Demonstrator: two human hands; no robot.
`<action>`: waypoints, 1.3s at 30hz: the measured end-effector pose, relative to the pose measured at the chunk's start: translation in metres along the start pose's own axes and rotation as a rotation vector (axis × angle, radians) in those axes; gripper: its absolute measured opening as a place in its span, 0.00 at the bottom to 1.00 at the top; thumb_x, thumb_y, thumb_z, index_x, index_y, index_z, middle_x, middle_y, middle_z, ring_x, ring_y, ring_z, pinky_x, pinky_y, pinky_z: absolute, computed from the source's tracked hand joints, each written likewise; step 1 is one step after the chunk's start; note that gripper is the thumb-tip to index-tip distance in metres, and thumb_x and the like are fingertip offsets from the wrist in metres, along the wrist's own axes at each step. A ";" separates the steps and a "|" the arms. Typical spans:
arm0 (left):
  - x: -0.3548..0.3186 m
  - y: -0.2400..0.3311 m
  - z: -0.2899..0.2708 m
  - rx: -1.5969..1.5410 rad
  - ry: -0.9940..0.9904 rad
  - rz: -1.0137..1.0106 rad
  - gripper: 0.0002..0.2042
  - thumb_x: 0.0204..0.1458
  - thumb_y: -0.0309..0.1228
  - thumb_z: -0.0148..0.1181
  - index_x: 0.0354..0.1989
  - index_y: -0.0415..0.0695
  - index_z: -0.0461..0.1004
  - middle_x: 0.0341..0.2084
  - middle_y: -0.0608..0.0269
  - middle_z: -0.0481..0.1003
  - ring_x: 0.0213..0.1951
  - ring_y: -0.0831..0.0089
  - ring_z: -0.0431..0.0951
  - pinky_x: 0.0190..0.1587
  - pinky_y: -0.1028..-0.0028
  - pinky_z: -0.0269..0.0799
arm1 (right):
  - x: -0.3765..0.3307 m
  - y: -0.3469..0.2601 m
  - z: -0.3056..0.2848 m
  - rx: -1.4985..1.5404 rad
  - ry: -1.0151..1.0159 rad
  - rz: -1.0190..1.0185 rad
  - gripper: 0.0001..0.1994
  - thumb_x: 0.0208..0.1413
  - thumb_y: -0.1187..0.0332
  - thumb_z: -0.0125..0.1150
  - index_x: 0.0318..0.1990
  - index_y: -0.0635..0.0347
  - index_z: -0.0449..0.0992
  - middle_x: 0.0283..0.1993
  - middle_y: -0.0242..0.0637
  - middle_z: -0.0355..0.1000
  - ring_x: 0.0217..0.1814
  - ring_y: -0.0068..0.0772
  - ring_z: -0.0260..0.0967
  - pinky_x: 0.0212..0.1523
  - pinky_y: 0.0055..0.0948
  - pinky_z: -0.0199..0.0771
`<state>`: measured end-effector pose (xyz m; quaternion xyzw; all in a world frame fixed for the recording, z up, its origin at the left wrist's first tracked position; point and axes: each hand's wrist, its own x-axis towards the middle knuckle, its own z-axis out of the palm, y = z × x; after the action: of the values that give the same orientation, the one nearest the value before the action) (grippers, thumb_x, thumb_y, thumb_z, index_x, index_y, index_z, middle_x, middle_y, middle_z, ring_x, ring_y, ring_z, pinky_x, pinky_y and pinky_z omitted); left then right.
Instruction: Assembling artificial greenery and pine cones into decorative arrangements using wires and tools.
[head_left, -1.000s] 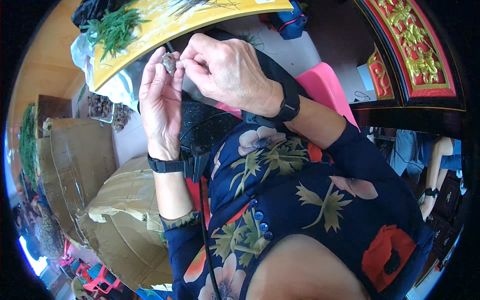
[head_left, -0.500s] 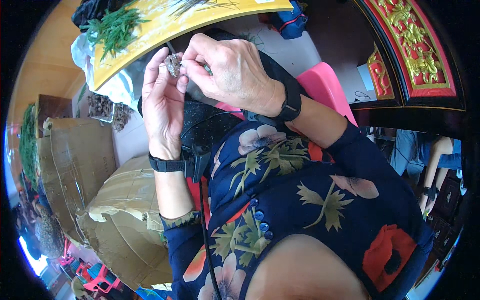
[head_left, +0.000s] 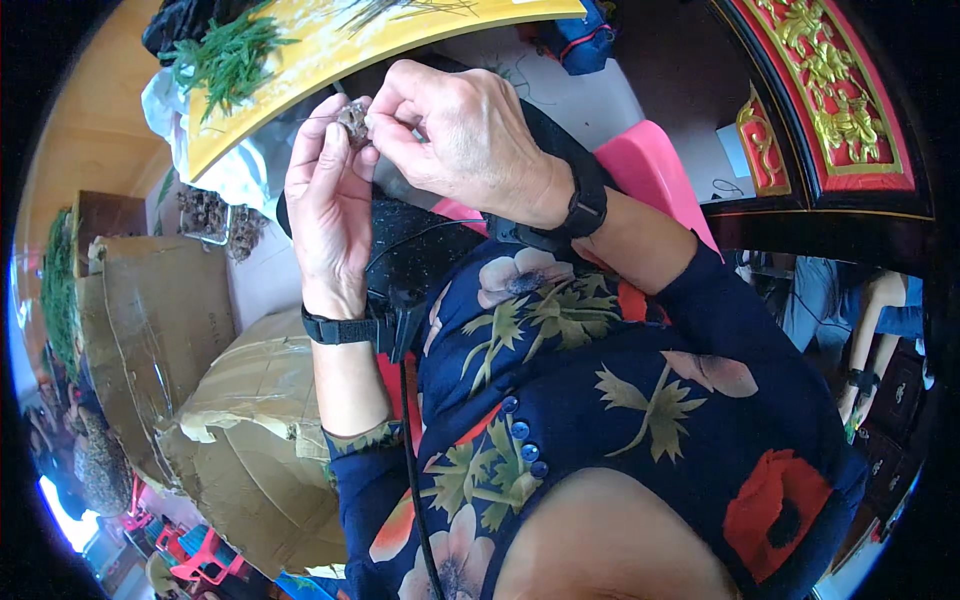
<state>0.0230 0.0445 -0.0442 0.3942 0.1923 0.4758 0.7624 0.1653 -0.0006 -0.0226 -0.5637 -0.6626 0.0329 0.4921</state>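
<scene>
Both hands are sitting a touch lower vs. half a sec ago, and the small brownish lump (head_left: 352, 120) is now showing more clearly btwn the fingertips. Left hand (head_left: 328, 205) is standing upright, palm facing right, its thumb and forefinger tips closing on the lump from the left. Right hand (head_left: 462, 135) is coming across from the right, knuckles up, fingers curled, thumb and forefinger pinching the same lump from the other side. So both hands are gripping it together, fingertips touching around it. What the lump is exactly, can't tell; it's small, rough, grey-brown. It's being held up in front of the chest, just below the edge of the yellow tray (head_left: 330, 55).

Tray is carrying a heap of green needle-like sprigs (head_left: 225, 60) at its left end, w/ white plastic bag (head_left: 215, 160) hanging under it. Each wrist is wearing a black band: left band (head_left: 340, 328), right band (head_left: 585, 205). A black cable (head_left: 410, 430) is running down from the left band over the dark blue floral blouse (head_left: 620, 400). Crumpled brown cardboard (head_left: 190, 370) is lying at the person's left, a pink plastic chair (head_left: 650, 170) is showing behind the right forearm, and a red-and-gold carved panel (head_left: 830, 90) is filling the upper right.
</scene>
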 end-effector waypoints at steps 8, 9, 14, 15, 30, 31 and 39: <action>-0.001 -0.005 0.005 -0.043 0.057 0.039 0.11 0.56 0.29 0.49 0.46 0.40 0.67 0.42 0.56 0.71 0.41 0.75 0.72 0.42 0.79 0.71 | 0.000 -0.001 0.000 -0.032 0.024 -0.011 0.05 0.43 0.71 0.59 0.26 0.60 0.70 0.17 0.39 0.71 0.19 0.38 0.71 0.20 0.30 0.70; -0.001 -0.004 0.005 -0.043 0.057 0.040 0.11 0.56 0.29 0.49 0.46 0.40 0.67 0.42 0.56 0.71 0.41 0.75 0.72 0.42 0.79 0.71 | -0.001 -0.001 0.001 -0.028 0.024 -0.027 0.05 0.44 0.71 0.59 0.27 0.60 0.70 0.18 0.39 0.71 0.19 0.38 0.71 0.20 0.30 0.70; 0.001 0.003 -0.005 -0.157 0.076 -0.005 0.10 0.56 0.30 0.48 0.45 0.40 0.67 0.41 0.55 0.71 0.41 0.73 0.73 0.42 0.78 0.71 | -0.004 0.002 0.004 0.013 0.036 -0.081 0.04 0.45 0.72 0.59 0.27 0.59 0.70 0.19 0.38 0.71 0.21 0.38 0.71 0.21 0.30 0.69; 0.001 0.004 -0.008 -0.198 0.045 -0.015 0.10 0.57 0.30 0.48 0.45 0.40 0.67 0.41 0.54 0.71 0.41 0.73 0.72 0.42 0.78 0.71 | -0.004 0.003 0.004 0.029 0.042 -0.093 0.04 0.46 0.72 0.59 0.27 0.59 0.70 0.20 0.38 0.71 0.21 0.38 0.71 0.21 0.30 0.69; 0.001 -0.001 -0.017 -0.386 0.039 -0.079 0.11 0.56 0.27 0.49 0.46 0.39 0.66 0.42 0.51 0.70 0.41 0.70 0.72 0.44 0.76 0.71 | -0.005 0.000 0.007 0.074 0.059 -0.160 0.03 0.45 0.74 0.58 0.27 0.59 0.70 0.21 0.38 0.70 0.23 0.38 0.70 0.26 0.31 0.69; 0.001 -0.001 -0.017 -0.397 0.047 -0.080 0.11 0.55 0.27 0.49 0.46 0.39 0.66 0.42 0.51 0.70 0.41 0.70 0.72 0.44 0.76 0.71 | -0.005 0.000 0.007 0.080 0.066 -0.156 0.03 0.45 0.74 0.58 0.27 0.59 0.70 0.21 0.38 0.70 0.23 0.38 0.70 0.26 0.31 0.69; 0.001 0.000 -0.023 -0.486 0.021 -0.133 0.11 0.55 0.25 0.49 0.46 0.38 0.66 0.42 0.50 0.69 0.37 0.67 0.71 0.42 0.74 0.70 | -0.005 0.006 0.008 0.056 0.037 -0.150 0.03 0.46 0.73 0.57 0.27 0.59 0.70 0.20 0.37 0.70 0.23 0.38 0.70 0.25 0.31 0.68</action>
<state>0.0084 0.0551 -0.0584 0.1808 0.1056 0.4607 0.8625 0.1633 0.0018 -0.0332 -0.4991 -0.6926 0.0044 0.5208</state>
